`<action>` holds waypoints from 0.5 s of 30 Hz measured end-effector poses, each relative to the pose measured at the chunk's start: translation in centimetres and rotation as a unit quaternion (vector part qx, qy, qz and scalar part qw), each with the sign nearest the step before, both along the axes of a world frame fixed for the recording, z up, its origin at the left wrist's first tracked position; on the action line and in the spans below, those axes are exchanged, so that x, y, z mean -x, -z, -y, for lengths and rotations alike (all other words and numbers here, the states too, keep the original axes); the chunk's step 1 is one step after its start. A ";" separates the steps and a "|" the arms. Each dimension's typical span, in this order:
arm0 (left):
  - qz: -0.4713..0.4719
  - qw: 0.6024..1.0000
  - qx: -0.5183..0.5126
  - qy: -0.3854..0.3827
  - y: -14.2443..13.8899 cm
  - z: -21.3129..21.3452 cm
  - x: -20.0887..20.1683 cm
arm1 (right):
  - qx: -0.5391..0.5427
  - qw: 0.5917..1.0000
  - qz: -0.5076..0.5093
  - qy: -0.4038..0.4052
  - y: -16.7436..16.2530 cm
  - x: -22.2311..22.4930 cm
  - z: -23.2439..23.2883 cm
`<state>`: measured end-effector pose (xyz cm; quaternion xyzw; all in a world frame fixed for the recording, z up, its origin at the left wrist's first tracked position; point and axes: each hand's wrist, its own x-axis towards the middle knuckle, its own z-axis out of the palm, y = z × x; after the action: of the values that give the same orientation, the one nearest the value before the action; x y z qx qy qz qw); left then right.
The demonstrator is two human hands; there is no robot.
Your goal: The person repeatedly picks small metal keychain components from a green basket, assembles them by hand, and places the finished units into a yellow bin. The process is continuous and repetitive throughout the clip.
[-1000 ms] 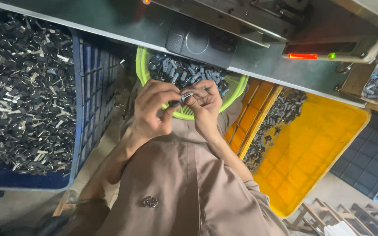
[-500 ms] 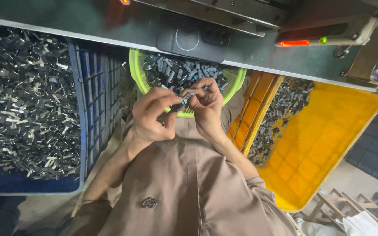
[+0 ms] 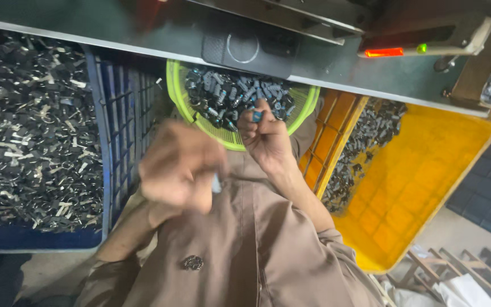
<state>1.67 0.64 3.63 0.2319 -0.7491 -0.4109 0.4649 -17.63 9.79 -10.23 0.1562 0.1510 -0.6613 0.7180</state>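
My right hand [image 3: 267, 139] is closed in a fist over the near rim of a green round basket [image 3: 178, 96] filled with small dark cylindrical parts [image 3: 228, 94]. It pinches one small part with a blue tip [image 3: 257, 116] between thumb and fingers. My left hand [image 3: 178, 169] is blurred with motion, lower and to the left, over my brown shirt [image 3: 245, 244]. Its fingers are curled around a small pale piece [image 3: 216, 183].
A blue crate [image 3: 99, 142] at left holds a heap of dark and silvery metal scraps [image 3: 24, 131]. A yellow crate [image 3: 427, 182] at right holds several dark parts [image 3: 365, 142] at its far end. A grey machine edge [image 3: 143, 34] with a red light [image 3: 383, 52] runs across the top.
The hands were joined over the basket on one small part. Now they are apart: the left has swung down and left, while the right stays at the basket rim with the blue-tipped part.
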 end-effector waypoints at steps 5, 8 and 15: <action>0.101 0.912 -0.383 -0.106 3.9 0.0 -0.5 | -0.037 0.977 -0.200 0.058 -0.3 0.3 1.1; 0.045 0.891 -0.452 0.020 7.0 -1.0 -1.2 | -0.026 0.855 -0.507 0.102 -1.6 0.9 2.1; -0.086 0.868 -0.468 0.142 10.9 -1.4 -0.6 | 0.161 0.336 -0.901 0.221 -8.1 8.3 10.4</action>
<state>2.22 2.00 -7.26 0.2772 -0.4507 -0.7931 0.3017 -25.93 -0.64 -2.15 -0.6257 0.5571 -0.5458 -0.0161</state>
